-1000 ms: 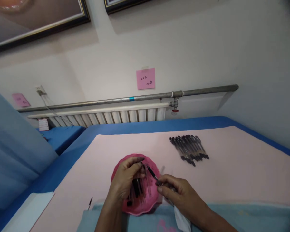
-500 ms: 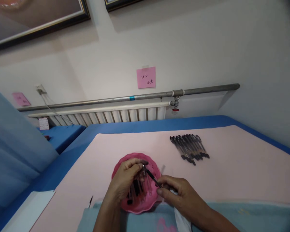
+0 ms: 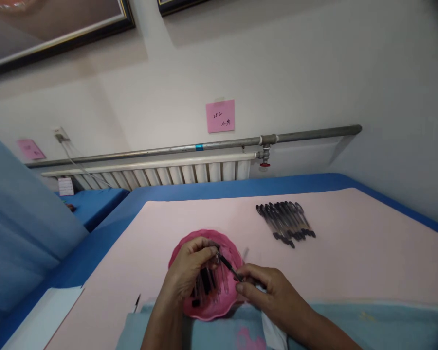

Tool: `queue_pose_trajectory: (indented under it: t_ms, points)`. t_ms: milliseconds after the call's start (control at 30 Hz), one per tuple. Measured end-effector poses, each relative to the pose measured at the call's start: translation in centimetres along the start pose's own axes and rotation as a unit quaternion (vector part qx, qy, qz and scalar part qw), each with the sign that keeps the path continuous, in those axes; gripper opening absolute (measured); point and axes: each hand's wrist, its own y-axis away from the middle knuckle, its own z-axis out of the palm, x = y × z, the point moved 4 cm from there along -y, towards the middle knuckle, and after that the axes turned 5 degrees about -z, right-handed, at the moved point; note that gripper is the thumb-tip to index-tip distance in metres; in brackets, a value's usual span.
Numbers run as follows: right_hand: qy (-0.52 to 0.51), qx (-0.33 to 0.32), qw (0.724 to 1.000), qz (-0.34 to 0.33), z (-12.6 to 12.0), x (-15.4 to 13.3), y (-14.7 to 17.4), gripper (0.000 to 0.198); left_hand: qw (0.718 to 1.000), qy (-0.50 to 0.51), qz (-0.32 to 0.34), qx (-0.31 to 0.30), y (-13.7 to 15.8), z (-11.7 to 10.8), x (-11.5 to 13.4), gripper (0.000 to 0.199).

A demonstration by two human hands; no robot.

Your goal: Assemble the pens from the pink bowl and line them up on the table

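Over a pink scalloped plate (image 3: 237, 255), my right hand (image 3: 268, 288) grips a pen (image 3: 226, 263) by its barrel. The pen slants up to the left, with its black grip section showing. At its far end my left hand (image 3: 190, 265) is closed in a pinch at the pen's front end; a small dark piece, perhaps a cap, shows at the fingertips, partly hidden. Clear pen tubes and black pen parts (image 3: 206, 282) lie in the plate beneath my left hand. To the right, several capped pens (image 3: 286, 221) lie side by side in a row.
A pale pink sheet (image 3: 350, 253) covers the blue-edged table. Along the front lies a light blue cloth (image 3: 350, 323), and a white piece (image 3: 273, 333) hangs under my right wrist. A small pen part (image 3: 137, 302) and white paper (image 3: 45, 316) are on the left. A radiator (image 3: 190, 172) stands behind.
The pen's front end has shifted slightly up and left, closer into my left fingers. Both hands otherwise keep nearly the same place.
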Motion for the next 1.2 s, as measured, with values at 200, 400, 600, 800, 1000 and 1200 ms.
queue_pose_trajectory:
  t_ms: [200, 400, 600, 800, 1000, 1200]
  points:
    - [-0.044, -0.011, 0.999, 0.017, 0.2, 0.6, 0.0, 0.015, 1.0, 0.004, 0.006, -0.003, -0.1, 0.1, 0.0, 0.017]
    - [-0.086, -0.022, 0.996, 0.025, 0.3, 0.6, 0.0, 0.018, 1.0, 0.023, 0.005, 0.008, 0.0, 0.4, 0.1, 0.026]
    - [-0.166, -0.032, 0.984, 0.048, 0.8, 1.0, 0.0, 0.015, 1.0, 0.029, 0.004, -0.003, 0.0, 0.4, -0.1, 0.03]
    - [-0.183, -0.036, 0.981, 0.056, 1.4, 1.0, -0.1, 0.023, 0.998, 0.07, 0.003, -0.005, 0.1, 0.7, 0.1, 0.037]
    - [-0.146, -0.015, 0.989, 0.019, 1.0, 1.2, -0.1, 0.022, 0.999, 0.04, -0.01, 0.03, -0.3, 1.2, -0.8, 0.028]
    - [-0.114, -0.016, 0.993, 0.012, 0.9, 0.9, -0.1, 0.023, 0.999, 0.005, 0.01, 0.037, -0.3, 1.3, -0.9, 0.028]
